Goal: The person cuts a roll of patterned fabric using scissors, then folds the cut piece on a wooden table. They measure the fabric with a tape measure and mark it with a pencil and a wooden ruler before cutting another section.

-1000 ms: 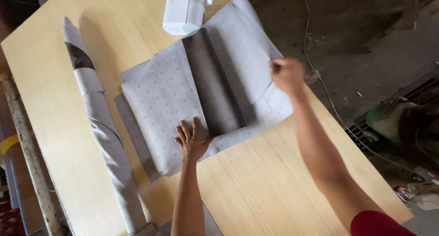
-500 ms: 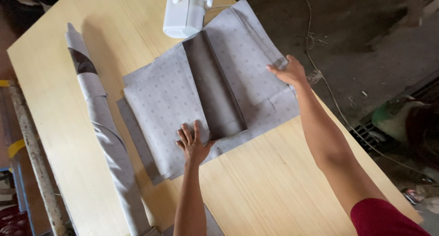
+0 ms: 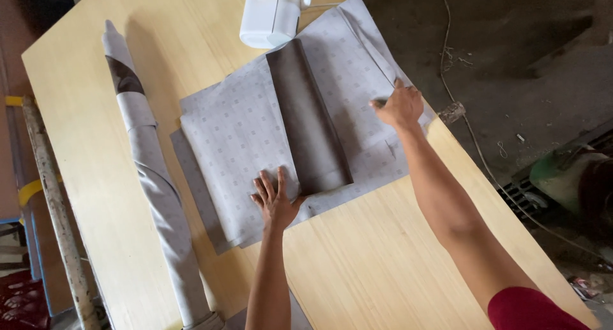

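A grey patterned cloth (image 3: 236,132) lies folded on the light wooden table (image 3: 383,266), with a dark brown band (image 3: 310,119) running across its middle. My left hand (image 3: 276,199) presses flat on the cloth's near edge, fingers spread, right beside the brown band's near end. My right hand (image 3: 399,104) pinches the cloth's right edge near the table's side, fingers closed on the fabric.
A long rolled grey cloth (image 3: 153,176) lies along the left of the table. A white iron (image 3: 274,14) stands at the far edge, touching the folded cloth. A pole (image 3: 54,215) leans left of the table. Dark floor with a cable (image 3: 485,164) lies to the right.
My right hand has moved down along the cloth's right edge and taken hold of it. My left hand has stayed pressed on the near edge.
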